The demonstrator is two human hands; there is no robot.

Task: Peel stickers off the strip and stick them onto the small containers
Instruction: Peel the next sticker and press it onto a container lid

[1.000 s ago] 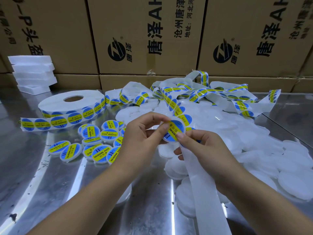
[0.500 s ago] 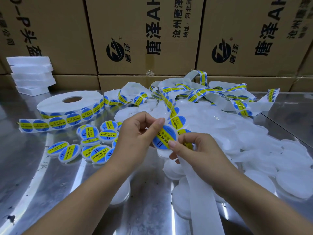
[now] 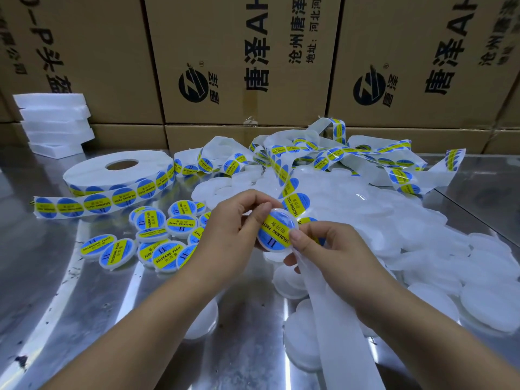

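Both hands meet over the middle of the steel surface. The left hand grips 1 small container by its rim, thumb laid across the blue and yellow sticker on its lid. The right hand presses its thumb on the sticker's near edge while its fingers curl round the strip, whose bare white backing trails down toward the viewer. Just left of the hands lies a cluster of labelled containers; to the right spreads a heap of plain white containers. A sticker roll sits further left, with foam blocks and cardboard boxes behind.
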